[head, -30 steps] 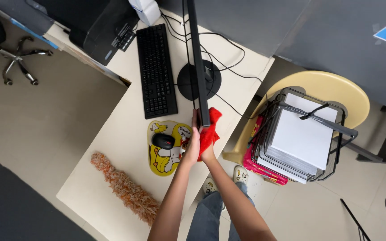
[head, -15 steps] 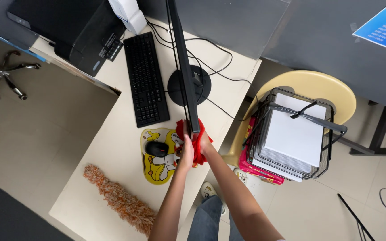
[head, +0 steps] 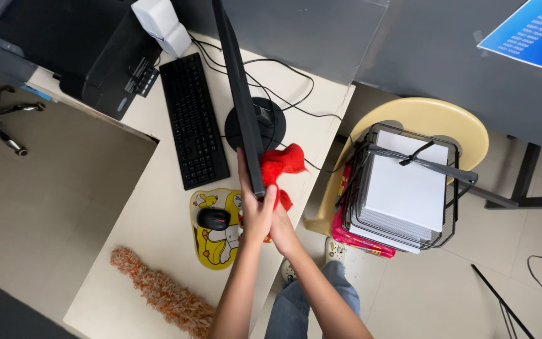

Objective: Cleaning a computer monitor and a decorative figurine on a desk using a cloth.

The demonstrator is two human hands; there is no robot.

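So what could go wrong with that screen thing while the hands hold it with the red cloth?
The monitor is thin and stands on one round base; pushing with the red cloth might tip or swivel it. The left hand grips its end near the mouse, so an elbow could knock that. The cables behind could snag.

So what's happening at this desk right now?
A person stands at a cream desk, seen from above. Their left hand grips the near edge of a thin black monitor, while the right hand presses a red cloth against its far side. A black keyboard, a mouse on a yellow mouse pad and an orange fluffy duster lie on the desk.
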